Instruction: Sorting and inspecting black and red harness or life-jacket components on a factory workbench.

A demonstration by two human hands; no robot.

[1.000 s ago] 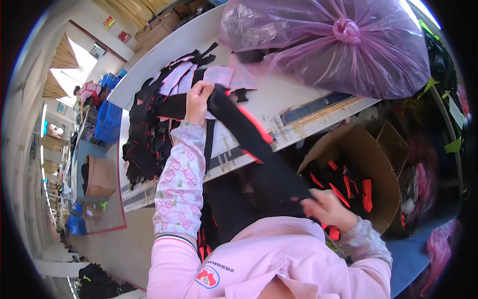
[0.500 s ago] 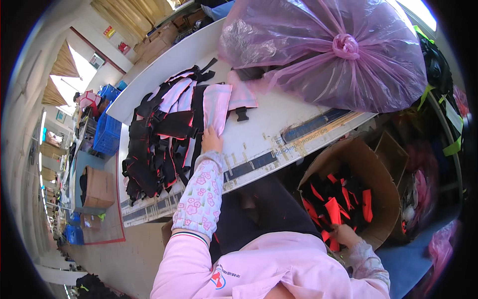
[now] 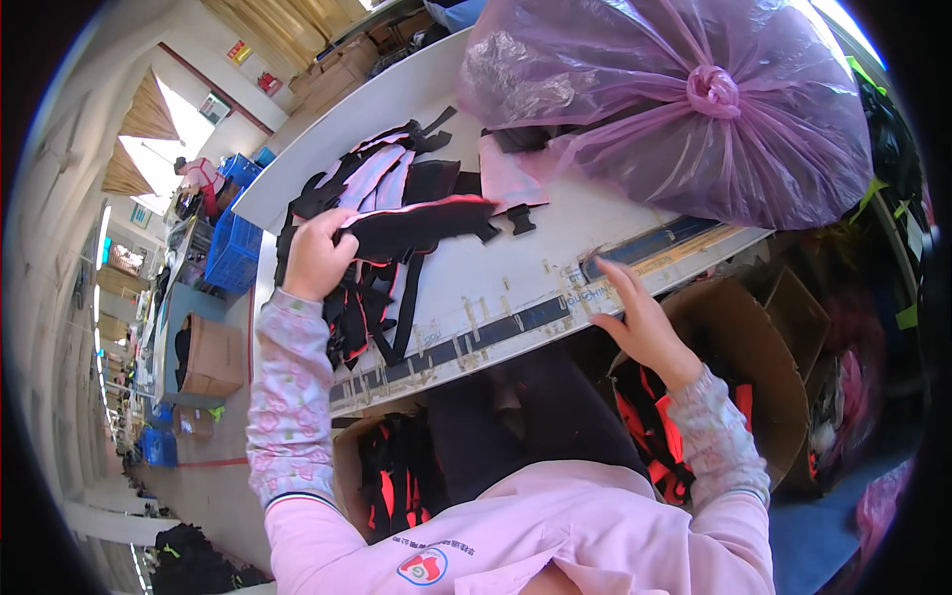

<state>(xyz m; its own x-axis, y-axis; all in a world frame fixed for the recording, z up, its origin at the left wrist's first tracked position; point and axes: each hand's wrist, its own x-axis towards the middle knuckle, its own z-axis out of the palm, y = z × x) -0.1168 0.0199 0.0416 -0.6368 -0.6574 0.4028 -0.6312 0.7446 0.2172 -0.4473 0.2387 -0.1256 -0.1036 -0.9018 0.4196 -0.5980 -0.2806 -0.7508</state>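
Note:
My left hand is closed on one end of a black fabric strip with red edging, lifted over the table. Under and behind it lies a heap of black strap pieces, several with red edges or pale pink faces. My right hand is held over the table's front edge with fingers stretched out and nothing in it. A pale pink fabric piece lies beyond the strip, with a black buckle at its near end.
A large tied purple plastic bag covers the back right of the white table. Below to the right stands a cardboard box with black and red pieces; more red and black pieces sit below left. Blue crates stand far left.
My left hand has moved left and now lifts a black strip, where before it lay on a pink piece. My right hand has come up from the cardboard box to the table edge.

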